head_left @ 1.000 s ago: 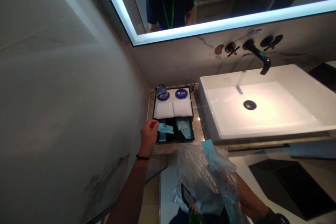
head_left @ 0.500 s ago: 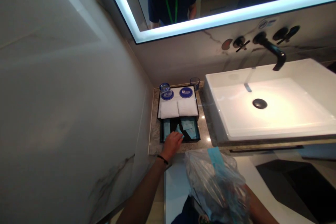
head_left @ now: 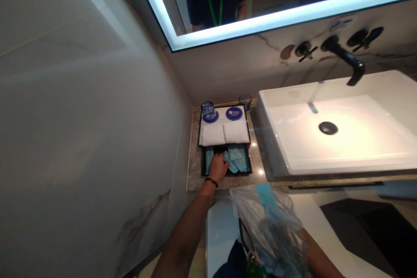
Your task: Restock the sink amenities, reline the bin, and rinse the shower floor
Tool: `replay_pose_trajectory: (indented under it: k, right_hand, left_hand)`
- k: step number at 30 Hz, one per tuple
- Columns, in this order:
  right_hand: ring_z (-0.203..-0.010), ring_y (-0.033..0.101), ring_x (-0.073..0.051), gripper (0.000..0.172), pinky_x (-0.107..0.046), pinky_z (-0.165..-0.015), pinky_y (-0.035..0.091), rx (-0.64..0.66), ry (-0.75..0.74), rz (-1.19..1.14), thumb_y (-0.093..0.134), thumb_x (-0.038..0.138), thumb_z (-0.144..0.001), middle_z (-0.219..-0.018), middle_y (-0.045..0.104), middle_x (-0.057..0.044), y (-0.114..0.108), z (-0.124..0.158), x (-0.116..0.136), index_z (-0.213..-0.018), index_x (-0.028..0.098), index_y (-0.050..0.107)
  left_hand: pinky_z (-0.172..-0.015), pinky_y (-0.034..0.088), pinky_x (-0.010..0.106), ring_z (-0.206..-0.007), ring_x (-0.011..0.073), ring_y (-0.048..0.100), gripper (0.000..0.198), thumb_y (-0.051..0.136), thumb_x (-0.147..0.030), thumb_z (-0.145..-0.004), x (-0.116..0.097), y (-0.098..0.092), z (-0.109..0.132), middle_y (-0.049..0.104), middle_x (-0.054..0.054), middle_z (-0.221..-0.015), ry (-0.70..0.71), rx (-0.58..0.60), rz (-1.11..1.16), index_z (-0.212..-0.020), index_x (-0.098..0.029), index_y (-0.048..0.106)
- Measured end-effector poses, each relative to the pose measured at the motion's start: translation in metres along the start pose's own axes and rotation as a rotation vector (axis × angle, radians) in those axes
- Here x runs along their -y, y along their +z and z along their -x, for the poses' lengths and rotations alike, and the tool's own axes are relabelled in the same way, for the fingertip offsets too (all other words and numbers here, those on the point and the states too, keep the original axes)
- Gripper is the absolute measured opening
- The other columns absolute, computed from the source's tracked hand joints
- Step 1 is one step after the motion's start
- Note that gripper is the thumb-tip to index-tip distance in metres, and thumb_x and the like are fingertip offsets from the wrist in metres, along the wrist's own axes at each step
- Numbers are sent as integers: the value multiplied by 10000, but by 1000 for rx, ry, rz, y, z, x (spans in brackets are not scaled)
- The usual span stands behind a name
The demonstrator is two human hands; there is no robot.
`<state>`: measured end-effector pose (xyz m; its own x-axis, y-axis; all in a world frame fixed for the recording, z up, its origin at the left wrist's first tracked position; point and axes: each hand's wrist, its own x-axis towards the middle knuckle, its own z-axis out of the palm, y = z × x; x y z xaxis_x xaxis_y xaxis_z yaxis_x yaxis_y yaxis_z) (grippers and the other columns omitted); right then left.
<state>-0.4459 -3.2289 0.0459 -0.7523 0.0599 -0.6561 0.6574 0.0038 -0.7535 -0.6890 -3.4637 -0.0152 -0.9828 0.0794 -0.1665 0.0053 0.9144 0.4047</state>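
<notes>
My left hand [head_left: 218, 167], with a black band at the wrist, reaches into a dark open drawer [head_left: 246, 171]. Its fingers are bent around the edge of a light blue packet [head_left: 226, 156]; the fingertips are partly hidden. Several more flat light blue packets [head_left: 239, 160] lie in the drawer to the right, and others lie on the left. Low in front of my body hangs a clear plastic bag [head_left: 257, 213] with light blue packets inside. My right forearm leads to the bag, which it supports; my right hand is mostly hidden by the plastic.
Above the drawer, two rolled white towels [head_left: 236, 132] and two round blue cards [head_left: 234, 114] lie on the box top. Glasses [head_left: 245, 101] are behind. A white basin [head_left: 280, 152] with a black tap [head_left: 347, 56] is on the right, a wall [head_left: 97, 139] on the left.
My left hand has moved forward, further into the drawer, and the packets near its fingers have shifted. The bag stays low in front of me. The view has shifted slightly.
</notes>
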Motion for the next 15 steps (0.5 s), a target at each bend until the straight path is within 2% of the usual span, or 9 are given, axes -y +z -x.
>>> replay_pose_trajectory:
  k: [2, 4, 8, 11, 15]
  right_hand:
    - [-1211, 582, -322, 612, -378, -1013, 491, -26, 12, -7, 522, 650, -723, -1281, 628, -172, -1, 2, -1, -1057, 162, 679]
    - [-1239, 563, -330, 570, -398, -1024, 485, -41, 10, 10, 506, 640, -740, -1266, 637, -171, -3, 3, -5, -1025, 179, 679]
    - [-1211, 582, -338, 572, -427, -1015, 492, -35, 22, -55, 556, 642, -729, -1262, 642, -154, 0, 1, -11, -1066, 193, 669]
    - [-1201, 586, -338, 571, -429, -1030, 477, -17, 8, -58, 602, 619, -707, -1244, 653, -148, 5, 2, -3, -1068, 186, 684]
    - [-1183, 589, -357, 538, -438, -1029, 468, -8, -29, 44, 607, 607, -682, -1190, 678, -153, 2, 6, 7, -979, 172, 718]
  left_hand:
    - [-976, 431, 311, -1155, 267, 585, 462, 722, -235, -796, 1, 2, -5, 622, 152, -1202, 35, 7, -34, -1240, -139, 637]
    - [-965, 440, 302, -1147, 262, 594, 542, 731, -218, -778, 2, 2, -9, 611, 142, -1217, 35, 18, -51, -1299, -162, 594]
    - [-870, 481, 294, -1103, 277, 629, 605, 750, -277, -763, -5, 3, -19, 626, 182, -1214, -83, -5, -18, -1292, -80, 533]
    - [-810, 484, 287, -1074, 278, 650, 495, 712, -217, -783, -15, 12, -27, 641, 204, -1201, -184, -40, 2, -1222, -56, 548]
    - [-751, 472, 284, -1005, 263, 677, 325, 577, -96, -824, -17, 12, -32, 703, 184, -1053, -216, -49, -5, -1147, -71, 594]
